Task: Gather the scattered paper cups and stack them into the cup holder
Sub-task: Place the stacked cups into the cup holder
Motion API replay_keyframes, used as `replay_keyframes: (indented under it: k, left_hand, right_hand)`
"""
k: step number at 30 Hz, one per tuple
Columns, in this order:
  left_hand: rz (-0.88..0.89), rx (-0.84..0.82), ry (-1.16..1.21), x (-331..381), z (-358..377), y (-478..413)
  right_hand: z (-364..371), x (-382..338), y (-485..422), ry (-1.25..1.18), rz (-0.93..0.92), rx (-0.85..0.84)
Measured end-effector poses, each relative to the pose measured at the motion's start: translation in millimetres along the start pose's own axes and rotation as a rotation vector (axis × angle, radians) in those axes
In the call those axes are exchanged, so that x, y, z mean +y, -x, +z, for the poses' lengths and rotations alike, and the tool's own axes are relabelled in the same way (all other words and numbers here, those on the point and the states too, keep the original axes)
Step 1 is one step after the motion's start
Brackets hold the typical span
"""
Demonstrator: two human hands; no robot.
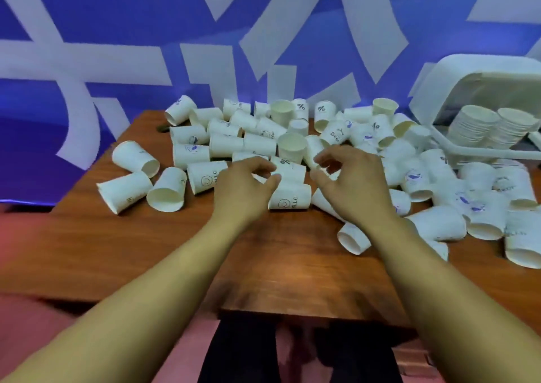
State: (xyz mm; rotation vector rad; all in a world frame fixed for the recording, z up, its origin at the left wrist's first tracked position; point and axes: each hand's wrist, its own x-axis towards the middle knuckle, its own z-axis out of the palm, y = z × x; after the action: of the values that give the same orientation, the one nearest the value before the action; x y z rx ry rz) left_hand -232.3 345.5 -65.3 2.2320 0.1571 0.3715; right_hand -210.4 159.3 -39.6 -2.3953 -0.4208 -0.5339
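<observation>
Several white paper cups [167, 189] lie scattered on their sides across a brown wooden table [278, 265]; a few stand upright. At the far right a white cup holder [480, 69] lies tipped, with two stacks of cups [471, 126] inside it. My left hand [241, 186] hovers over the middle of the pile, fingers curled and apart, touching a cup marked HELLO [289, 198]. My right hand [348, 183] is beside it, fingers spread above the cups, holding nothing that I can see.
A blue wall with large white shapes [205, 46] rises directly behind the table. The table's near edge [292, 315] is just below my forearms, with dark trouser legs and a reddish floor beneath. Cups crowd the right side up to the table edge.
</observation>
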Motion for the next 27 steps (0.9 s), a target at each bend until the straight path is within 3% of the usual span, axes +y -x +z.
replay_keyframes:
  k: [7, 13, 19, 27]
  left_hand:
    - [-0.246, -0.006, 0.183, -47.3, 32.4, 10.5]
    - [-0.33, 0.054, 0.348, -46.3, 63.4, 8.7]
    - [-0.347, 0.094, 0.375, -47.1, 76.9, 1.5]
    - [-0.359, 0.13, 0.53, -43.0, 76.2, -5.6]
  right_hand:
    - [46.9, 11.1, 14.1, 0.319, 0.068, -0.162]
    - [46.5, 22.2, 8.2, 0.557, 0.064, -0.371]
    - [45.9, 27.2, -2.9, 0.655, -0.027, -0.489]
    - [29.1, 20.8, -28.4, 0.637, -0.041, -0.496]
